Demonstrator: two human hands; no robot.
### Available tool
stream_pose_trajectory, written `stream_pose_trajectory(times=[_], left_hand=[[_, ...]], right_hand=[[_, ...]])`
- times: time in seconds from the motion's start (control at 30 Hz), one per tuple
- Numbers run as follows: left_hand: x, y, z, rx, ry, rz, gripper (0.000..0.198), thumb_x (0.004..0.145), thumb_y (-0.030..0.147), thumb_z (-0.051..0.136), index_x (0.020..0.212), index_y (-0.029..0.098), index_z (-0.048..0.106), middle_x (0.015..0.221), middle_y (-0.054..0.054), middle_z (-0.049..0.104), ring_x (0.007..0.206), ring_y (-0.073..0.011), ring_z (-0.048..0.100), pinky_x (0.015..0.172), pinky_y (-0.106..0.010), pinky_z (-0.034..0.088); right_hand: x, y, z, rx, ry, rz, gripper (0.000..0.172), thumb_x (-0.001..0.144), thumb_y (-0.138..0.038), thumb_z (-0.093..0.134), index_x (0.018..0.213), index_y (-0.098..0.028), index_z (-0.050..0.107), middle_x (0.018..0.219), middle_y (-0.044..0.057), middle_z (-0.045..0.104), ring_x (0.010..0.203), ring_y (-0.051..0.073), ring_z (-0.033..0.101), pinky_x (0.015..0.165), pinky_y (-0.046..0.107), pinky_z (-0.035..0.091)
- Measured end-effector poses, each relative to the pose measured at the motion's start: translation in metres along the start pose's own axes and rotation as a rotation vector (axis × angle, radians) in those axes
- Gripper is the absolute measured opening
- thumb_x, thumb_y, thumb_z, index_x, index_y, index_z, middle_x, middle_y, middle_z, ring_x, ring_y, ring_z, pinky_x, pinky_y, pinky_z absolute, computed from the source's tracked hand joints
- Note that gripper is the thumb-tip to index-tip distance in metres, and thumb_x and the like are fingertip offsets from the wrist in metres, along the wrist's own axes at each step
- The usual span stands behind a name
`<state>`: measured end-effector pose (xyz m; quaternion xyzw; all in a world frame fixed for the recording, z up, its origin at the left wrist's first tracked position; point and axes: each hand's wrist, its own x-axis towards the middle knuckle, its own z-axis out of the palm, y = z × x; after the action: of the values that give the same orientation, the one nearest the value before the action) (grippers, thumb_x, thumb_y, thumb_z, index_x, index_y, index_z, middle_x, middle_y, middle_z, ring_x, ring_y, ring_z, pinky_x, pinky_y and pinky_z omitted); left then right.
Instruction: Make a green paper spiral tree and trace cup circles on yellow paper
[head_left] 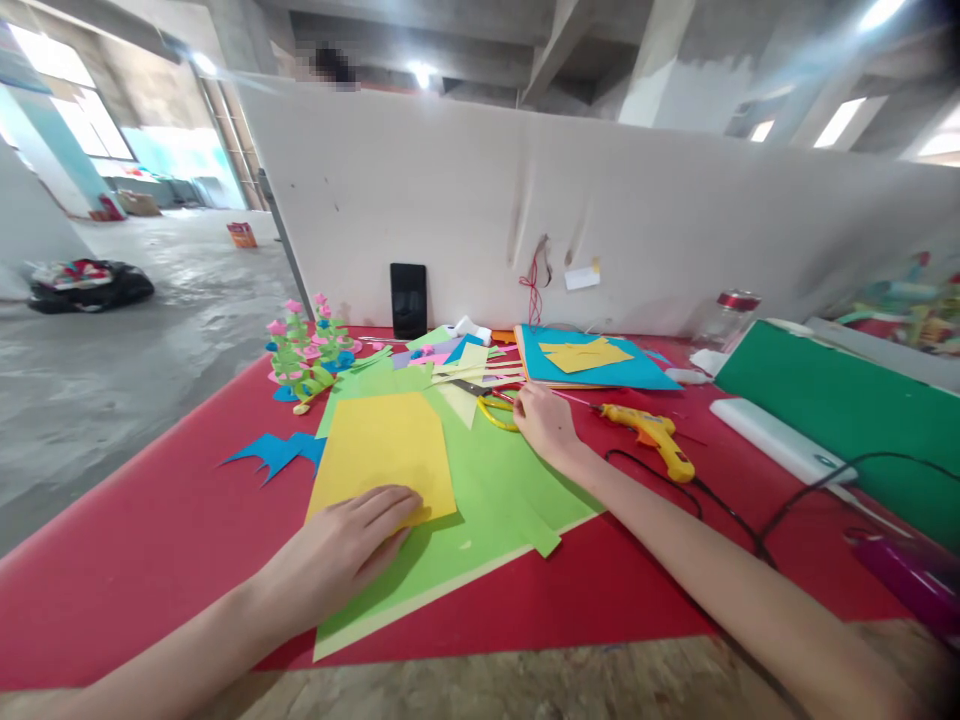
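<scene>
My left hand (pixel 364 530) is at the near edge of a yellow sheet of paper (pixel 386 440), fingers over its top and the thumb lower, by the edge. Under it lies a large light green sheet (pixel 487 500). My right hand (pixel 547 425) is closed at the yellow handles of a pair of scissors (pixel 496 410), whose dark blades point left among paper strips. The fingertips are partly hidden. Right of this hand lies a yellow glue gun (pixel 656 435) with a black cord. A narrow green strip (pixel 541 530) rests on the green sheet.
Paper flowers (pixel 307 350) stand at the back left, near blue paper scraps (pixel 274 455). A black phone (pixel 409 300) leans on the white partition (pixel 450 190). Blue sheets (pixel 622 375), a white power bank-like bar (pixel 780 440), a green board (pixel 840 410) and a jar (pixel 727 318) are rightward.
</scene>
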<state>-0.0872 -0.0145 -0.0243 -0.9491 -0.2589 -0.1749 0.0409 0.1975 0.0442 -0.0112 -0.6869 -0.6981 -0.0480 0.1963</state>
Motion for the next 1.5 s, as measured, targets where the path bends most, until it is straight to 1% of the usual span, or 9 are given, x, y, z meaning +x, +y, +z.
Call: stream_pose_trajectory(times=[0.2,0.3,0.43,0.57,0.73,0.83,0.97,1.27,1.5], left_hand=[[-0.003,-0.003,0.001,0.078,0.113,-0.135,0.038,0.091,0.025,0.032,0.127,0.015,0.032,0.086,-0.004,0.063,0.065,-0.0129,0.061,0.051,-0.021,0.046],[-0.005,-0.005,0.0,0.113,0.135,-0.113,0.031,0.091,0.024,0.032,0.12,0.017,0.04,0.085,-0.002,0.064,0.067,-0.0127,0.062,0.053,-0.02,0.046],[-0.006,-0.003,-0.004,0.114,0.152,-0.049,0.022,0.09,0.021,0.034,0.104,0.02,0.05,0.094,-0.002,0.063,0.076,-0.0122,0.063,0.056,-0.018,0.046],[-0.005,0.005,-0.009,0.064,0.2,-0.026,0.018,0.089,0.019,0.035,0.098,0.019,0.051,0.091,-0.002,0.064,0.073,-0.0114,0.063,0.056,-0.017,0.046],[-0.006,0.017,-0.006,0.035,0.2,0.034,0.02,0.089,0.016,0.035,0.104,0.018,0.048,0.093,-0.005,0.064,0.074,-0.0125,0.064,0.055,-0.017,0.047],[-0.005,0.022,-0.003,-0.006,0.181,0.063,0.021,0.088,0.016,0.038,0.107,0.018,0.048,0.096,-0.006,0.063,0.079,-0.013,0.063,0.061,-0.018,0.049],[-0.002,0.026,-0.004,-0.036,0.148,0.116,0.025,0.088,0.018,0.04,0.112,0.017,0.047,0.099,-0.007,0.063,0.082,-0.0136,0.063,0.066,-0.019,0.051],[0.001,0.035,-0.013,-0.153,-0.057,0.176,0.044,0.083,0.01,0.035,0.126,0.017,0.037,0.112,-0.009,0.057,0.096,-0.0159,0.058,0.081,-0.024,0.05],[0.002,0.035,-0.016,-0.207,-0.159,0.153,0.054,0.082,0.01,0.038,0.134,0.02,0.026,0.124,-0.008,0.049,0.106,-0.018,0.05,0.091,-0.03,0.046]], right_hand=[[-0.011,-0.007,-0.01,0.348,0.107,-0.048,0.023,0.085,-0.025,0.05,0.104,-0.013,0.053,0.084,0.002,0.059,0.075,0.013,0.057,0.07,0.032,0.048],[-0.028,-0.017,-0.021,0.559,0.082,-0.101,0.025,0.085,-0.018,0.043,0.109,-0.015,0.053,0.076,0.001,0.059,0.059,0.009,0.055,0.057,0.024,0.047],[-0.058,-0.031,-0.031,0.784,-0.016,-0.164,0.029,0.087,-0.018,0.031,0.099,-0.014,0.057,0.072,0.002,0.059,0.047,0.006,0.052,0.041,0.017,0.042],[-0.084,-0.041,-0.033,0.853,-0.056,-0.251,0.028,0.08,-0.013,0.043,0.105,-0.017,0.056,0.094,0.005,0.059,0.062,0.007,0.054,0.052,0.018,0.045],[-0.097,-0.048,-0.029,0.891,-0.156,-0.392,0.049,0.075,-0.008,0.048,0.122,-0.022,0.045,0.123,0.008,0.047,0.071,0.008,0.056,0.064,0.021,0.049],[-0.098,-0.049,-0.028,0.913,-0.195,-0.441,0.047,0.074,-0.005,0.045,0.118,-0.019,0.049,0.114,0.007,0.054,0.084,0.011,0.057,0.075,0.024,0.048],[-0.098,-0.047,-0.031,0.958,-0.204,-0.396,0.037,0.075,-0.005,0.043,0.108,-0.015,0.056,0.094,0.007,0.06,0.089,0.014,0.056,0.075,0.025,0.048],[-0.1,-0.039,-0.036,1.054,-0.338,-0.296,0.04,0.076,-0.006,0.044,0.114,-0.018,0.049,0.112,0.008,0.054,0.093,0.012,0.057,0.071,0.022,0.051],[-0.102,-0.036,-0.043,0.999,-0.345,-0.321,0.026,0.079,-0.011,0.046,0.103,-0.016,0.056,0.098,0.006,0.06,0.093,0.013,0.056,0.082,0.026,0.047]])
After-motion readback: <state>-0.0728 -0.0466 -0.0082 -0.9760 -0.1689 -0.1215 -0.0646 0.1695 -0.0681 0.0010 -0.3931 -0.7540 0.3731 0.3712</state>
